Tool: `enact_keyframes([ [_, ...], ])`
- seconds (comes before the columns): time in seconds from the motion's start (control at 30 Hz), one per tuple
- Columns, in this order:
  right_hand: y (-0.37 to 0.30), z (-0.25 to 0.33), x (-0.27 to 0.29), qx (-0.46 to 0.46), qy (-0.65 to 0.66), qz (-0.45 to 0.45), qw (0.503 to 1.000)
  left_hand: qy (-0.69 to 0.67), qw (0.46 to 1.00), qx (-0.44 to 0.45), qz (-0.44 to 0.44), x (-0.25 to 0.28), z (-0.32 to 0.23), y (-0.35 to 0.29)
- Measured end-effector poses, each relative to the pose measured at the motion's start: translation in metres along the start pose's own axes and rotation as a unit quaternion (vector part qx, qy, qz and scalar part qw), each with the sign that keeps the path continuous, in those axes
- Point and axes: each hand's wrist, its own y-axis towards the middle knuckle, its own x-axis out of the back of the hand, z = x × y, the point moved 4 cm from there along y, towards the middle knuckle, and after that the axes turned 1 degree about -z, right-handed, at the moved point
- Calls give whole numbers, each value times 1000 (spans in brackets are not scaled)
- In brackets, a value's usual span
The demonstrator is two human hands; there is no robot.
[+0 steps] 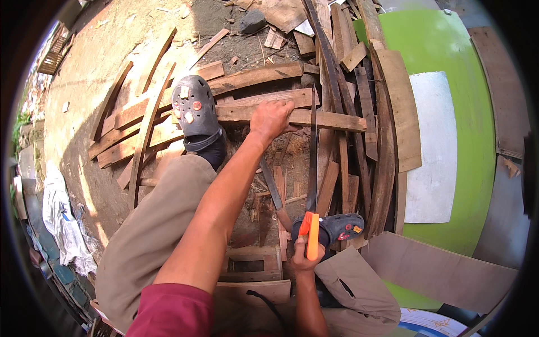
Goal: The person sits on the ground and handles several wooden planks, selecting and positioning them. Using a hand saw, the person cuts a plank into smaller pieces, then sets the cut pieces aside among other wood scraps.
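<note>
My left hand (272,120) grips a long wooden plank (337,121), its fingers wrapped over the top edge. In my right hand (307,256) is a handsaw (312,224) with an orange handle. The dark, narrow blade points away from me and crosses the plank to the right of my left hand. Whether the teeth have cut into the wood cannot be made out. My left foot, in a dark clog (194,104) with small charms, rests on the left part of the plank. The other clog (343,226) is beside the saw handle.
Loose timber strips (147,132) lie across the ground at left. Long dark boards (384,168) are heaped at right, against a green panel (471,140) bearing a white sheet (431,146). A wooden frame (278,263) lies between my legs. White sacking (60,216) is at far left.
</note>
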Motion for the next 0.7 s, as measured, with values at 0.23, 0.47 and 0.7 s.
enact_keyframes([
  [0.23, -3, 12, -23, -48, 18, 3, 999, 13, 999, 18, 35, 1, 1, 6],
  [0.47, -27, 8, 11, -36, 19, 4, 999, 11, 999, 13, 39, 4, -2, 8],
  [0.7, 91, 11, -34, -71, 44, -29, 996, 8, 998, 17, 60, 6, -2, 9],
])
